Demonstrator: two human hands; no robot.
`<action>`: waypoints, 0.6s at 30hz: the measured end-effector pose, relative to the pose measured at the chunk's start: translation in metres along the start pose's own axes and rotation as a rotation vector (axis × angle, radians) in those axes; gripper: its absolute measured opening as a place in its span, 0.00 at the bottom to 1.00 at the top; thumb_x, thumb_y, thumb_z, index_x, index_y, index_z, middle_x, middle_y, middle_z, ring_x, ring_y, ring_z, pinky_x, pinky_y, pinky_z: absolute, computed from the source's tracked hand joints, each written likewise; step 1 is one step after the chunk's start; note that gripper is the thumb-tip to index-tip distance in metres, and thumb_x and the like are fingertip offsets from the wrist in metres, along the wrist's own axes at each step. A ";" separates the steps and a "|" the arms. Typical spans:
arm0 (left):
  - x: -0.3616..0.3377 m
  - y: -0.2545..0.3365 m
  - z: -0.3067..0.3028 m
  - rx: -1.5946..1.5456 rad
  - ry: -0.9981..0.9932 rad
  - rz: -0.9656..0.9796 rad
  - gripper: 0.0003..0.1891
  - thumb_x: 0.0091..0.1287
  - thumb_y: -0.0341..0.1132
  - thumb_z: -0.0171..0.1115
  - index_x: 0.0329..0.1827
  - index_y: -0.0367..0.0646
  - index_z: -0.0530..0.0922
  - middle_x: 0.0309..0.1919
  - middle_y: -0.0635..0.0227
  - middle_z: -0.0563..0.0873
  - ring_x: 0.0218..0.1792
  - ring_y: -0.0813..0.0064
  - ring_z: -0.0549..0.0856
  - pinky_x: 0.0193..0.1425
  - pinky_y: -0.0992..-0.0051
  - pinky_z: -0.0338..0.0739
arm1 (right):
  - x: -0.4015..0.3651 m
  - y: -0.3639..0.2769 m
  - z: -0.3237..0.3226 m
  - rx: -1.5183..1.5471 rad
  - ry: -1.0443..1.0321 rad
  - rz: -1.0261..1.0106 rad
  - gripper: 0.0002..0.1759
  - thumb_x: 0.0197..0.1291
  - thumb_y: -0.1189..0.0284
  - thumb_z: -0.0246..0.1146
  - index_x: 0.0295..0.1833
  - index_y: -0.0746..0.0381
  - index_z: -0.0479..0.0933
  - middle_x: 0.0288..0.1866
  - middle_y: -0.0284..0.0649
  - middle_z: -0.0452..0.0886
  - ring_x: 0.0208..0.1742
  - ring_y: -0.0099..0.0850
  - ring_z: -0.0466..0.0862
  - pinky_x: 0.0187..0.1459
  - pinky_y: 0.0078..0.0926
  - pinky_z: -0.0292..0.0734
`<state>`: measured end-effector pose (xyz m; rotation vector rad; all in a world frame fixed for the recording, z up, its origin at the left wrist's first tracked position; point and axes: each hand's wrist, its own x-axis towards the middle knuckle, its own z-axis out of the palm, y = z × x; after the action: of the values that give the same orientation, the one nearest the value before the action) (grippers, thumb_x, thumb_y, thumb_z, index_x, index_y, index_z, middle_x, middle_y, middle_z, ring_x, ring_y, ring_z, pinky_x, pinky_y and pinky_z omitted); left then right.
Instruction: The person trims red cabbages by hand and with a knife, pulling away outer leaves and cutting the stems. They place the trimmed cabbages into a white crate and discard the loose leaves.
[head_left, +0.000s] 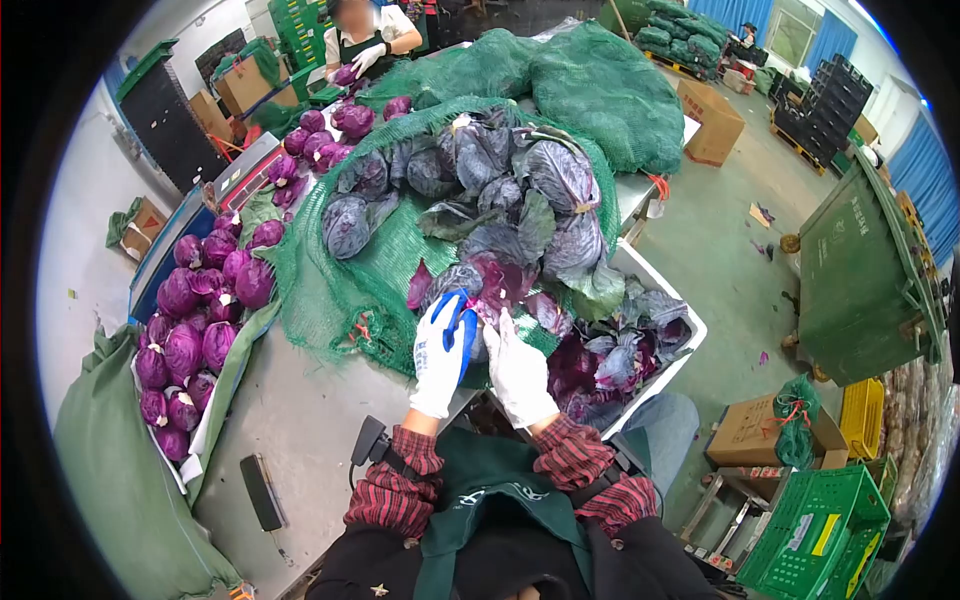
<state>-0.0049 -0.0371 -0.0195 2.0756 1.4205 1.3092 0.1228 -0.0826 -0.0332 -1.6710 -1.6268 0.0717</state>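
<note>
A red cabbage [452, 283] lies at the near edge of the green net sack, with purple outer leaves [500, 283] folded away on its right side. My left hand [440, 350], in a white glove with blue coating, is closed round the cabbage's near side. On the right, my white-gloved right hand [518, 372] has its fingertips pressed together at the base of the loose leaves; its exact grip is partly hidden. More dark, untrimmed cabbages [480, 155] rest on the opened net sack [390, 285] beyond my hands.
Stripped leaves fill a white bin [678, 355] at right. Shiny peeled cabbages [185, 350] are heaped at left. A knife-like dark-handled tool [262, 492] lies on the metal table [315, 400]. Full net sacks [600, 95] stand behind; a co-worker [365, 45] handles cabbage opposite. A green wheeled bin [865, 270] stands right.
</note>
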 end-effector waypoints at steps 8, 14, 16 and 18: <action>-0.010 -0.002 0.002 -0.131 0.061 0.004 0.19 0.70 0.40 0.60 0.59 0.39 0.79 0.57 0.52 0.81 0.59 0.53 0.78 0.66 0.62 0.70 | 0.018 0.044 0.022 -0.006 -0.060 0.060 0.20 0.76 0.60 0.45 0.43 0.64 0.76 0.31 0.51 0.82 0.32 0.46 0.83 0.33 0.41 0.77; -0.008 0.011 -0.040 -0.026 -0.140 -0.036 0.23 0.69 0.41 0.61 0.65 0.45 0.76 0.56 0.53 0.78 0.58 0.56 0.77 0.66 0.65 0.70 | 0.042 0.075 0.022 0.105 -0.261 0.321 0.26 0.75 0.54 0.43 0.45 0.66 0.78 0.39 0.53 0.83 0.41 0.52 0.82 0.45 0.47 0.75; -0.009 0.006 -0.051 0.037 -0.226 -0.058 0.25 0.68 0.41 0.63 0.68 0.48 0.74 0.46 0.60 0.75 0.46 0.63 0.78 0.56 0.69 0.72 | 0.044 0.070 0.021 -0.110 -0.196 0.275 0.22 0.74 0.60 0.50 0.55 0.69 0.76 0.47 0.53 0.83 0.43 0.52 0.82 0.46 0.44 0.77; -0.011 0.010 -0.057 -0.004 -0.250 -0.153 0.26 0.68 0.41 0.64 0.69 0.48 0.74 0.42 0.62 0.74 0.42 0.65 0.76 0.51 0.70 0.72 | 0.032 0.041 -0.001 0.188 -0.183 0.330 0.23 0.74 0.59 0.50 0.60 0.67 0.74 0.49 0.54 0.82 0.43 0.52 0.82 0.45 0.43 0.77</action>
<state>-0.0468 -0.0639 0.0125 2.0011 1.4302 0.9562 0.1622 -0.0496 -0.0400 -1.8098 -1.4072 0.5393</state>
